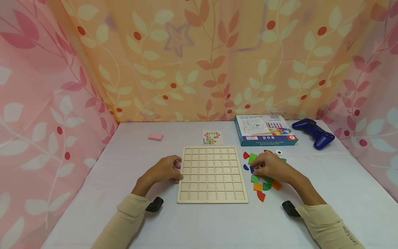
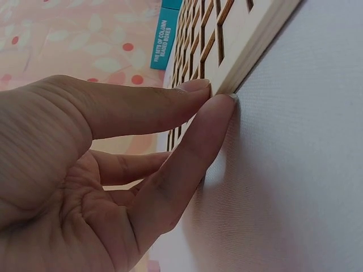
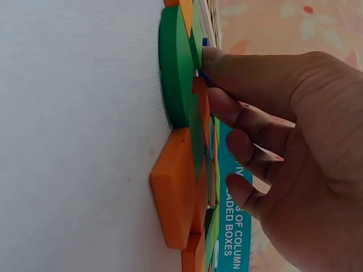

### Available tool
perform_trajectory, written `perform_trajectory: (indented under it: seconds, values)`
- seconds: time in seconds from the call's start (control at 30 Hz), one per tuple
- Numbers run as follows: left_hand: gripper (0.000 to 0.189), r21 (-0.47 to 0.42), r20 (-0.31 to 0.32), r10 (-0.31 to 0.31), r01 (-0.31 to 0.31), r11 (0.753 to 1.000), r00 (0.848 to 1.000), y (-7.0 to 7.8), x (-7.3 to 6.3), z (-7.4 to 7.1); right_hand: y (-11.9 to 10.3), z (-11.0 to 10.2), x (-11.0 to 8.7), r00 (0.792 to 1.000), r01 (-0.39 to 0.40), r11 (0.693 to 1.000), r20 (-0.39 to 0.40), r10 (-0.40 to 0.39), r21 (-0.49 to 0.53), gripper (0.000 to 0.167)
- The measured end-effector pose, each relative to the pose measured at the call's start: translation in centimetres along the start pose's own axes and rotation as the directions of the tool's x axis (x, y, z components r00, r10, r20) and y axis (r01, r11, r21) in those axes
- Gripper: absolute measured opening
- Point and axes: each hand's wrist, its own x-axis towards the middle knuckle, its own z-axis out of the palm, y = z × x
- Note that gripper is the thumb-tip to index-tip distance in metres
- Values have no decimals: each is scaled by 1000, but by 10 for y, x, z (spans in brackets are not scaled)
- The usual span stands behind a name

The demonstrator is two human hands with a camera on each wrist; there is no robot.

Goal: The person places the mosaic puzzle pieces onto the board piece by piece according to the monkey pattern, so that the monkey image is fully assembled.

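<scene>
A pale wooden grid board (image 1: 212,174) lies flat on the white table. My left hand (image 1: 166,169) is at its left edge, thumb on the rim and a finger against the side, gripping it in the left wrist view. My right hand (image 1: 272,166) reaches into a pile of coloured pieces right of the board. Its thumb and forefinger pinch a small blue piece (image 1: 252,170), partly hidden by the thumb in the right wrist view. Around it lie an orange square (image 1: 257,186), a green rounded piece (image 3: 174,68), a red wedge (image 1: 261,196) and a blue half-round (image 1: 246,167).
Behind the board lies a pattern card (image 1: 212,137) with a coloured figure. A teal-edged box (image 1: 265,129) and a blue game controller (image 1: 314,133) are at the back right. A pink block (image 1: 155,137) sits at the back left. Patterned curtains (image 1: 186,62) enclose the table.
</scene>
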Motion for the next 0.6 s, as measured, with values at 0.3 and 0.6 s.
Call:
perform_trajectory:
  seconds: [0.3,0.6]
  values:
    - [67,-9,-3,-16,16,1000,1000,1,-1,1,-2,3,1,999,25,999,-19,-26,-39,26]
    - [65,-11,9,-19,19,1000,1000,2,-1,1,-3,-2,1,999,35,999,-29,-36,-41,27]
